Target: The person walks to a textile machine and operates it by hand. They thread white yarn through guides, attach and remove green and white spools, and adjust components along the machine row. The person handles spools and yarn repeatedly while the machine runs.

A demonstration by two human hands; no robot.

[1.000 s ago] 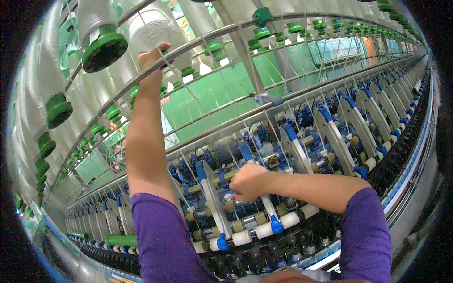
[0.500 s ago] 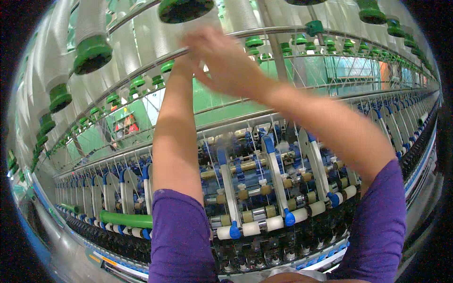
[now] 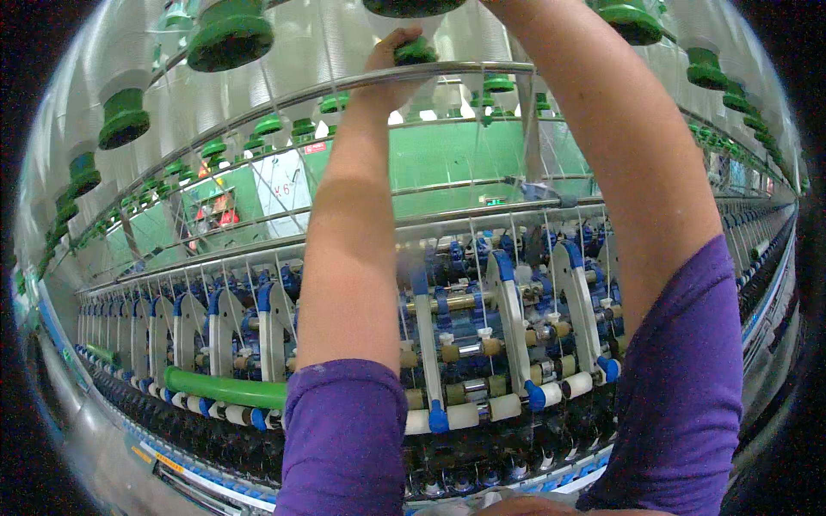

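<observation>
Purple sleeves [image 3: 344, 430] come up from the lower edge, well apart, leaving an open gap btwn L forearm [image 3: 348, 241] and R forearm [image 3: 619, 112]. In that gap: row of white rollers [image 3: 503, 407], w/ blue-topped grey uprights [image 3: 428, 344] above. Green tube [image 3: 228, 389] lies along the rollers, just L of the L sleeve. L forearm's nearly vert.; R forearm slants up & inward, cut off by top edge, so R hand is out of view & can't tell its state. Metal rail [image 3: 465, 66] crosses at the L wrist. L hand [image 3: 387, 83] is raised, fingers bent up beside the green-footed bobbin [image 3: 416, 52], top centre; can't tell if clamped on it. Tight up there: hanging bobbins [image 3: 231, 36] both sides. Beyond, below rail, green wall [image 3: 456, 155] shows past thin yarns
</observation>
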